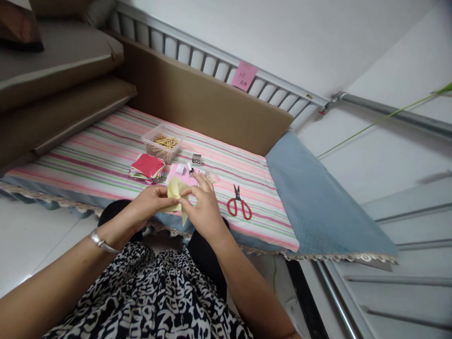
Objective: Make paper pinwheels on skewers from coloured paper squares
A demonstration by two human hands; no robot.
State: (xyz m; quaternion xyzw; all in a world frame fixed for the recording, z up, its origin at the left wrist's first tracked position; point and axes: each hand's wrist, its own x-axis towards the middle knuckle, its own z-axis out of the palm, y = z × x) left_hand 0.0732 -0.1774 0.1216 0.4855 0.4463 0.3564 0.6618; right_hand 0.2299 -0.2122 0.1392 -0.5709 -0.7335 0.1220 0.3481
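Between my two hands is a yellow paper pinwheel (174, 188), its corners folded in toward the middle. My left hand (150, 203) pinches it from the left side. On the other side, the thumb and index finger of my right hand (203, 205) press at its centre, with the other fingers stretched out. Just beyond lies a pink sheet (173, 173) with small boxes on it, partly hidden by my hands. A stack of coloured paper squares (150, 167), red on top, sits to the left. Red-handled scissors (239, 205) lie to the right, blades pointing away from me.
Behind the paper stack stands a clear plastic box (146, 139) of thin wooden sticks. A small open box (197, 159) holds tiny pieces. The striped cloth (261, 202) covers the surface. A cardboard panel (205, 103) stands along the back, and cushions (70, 110) rise at left.
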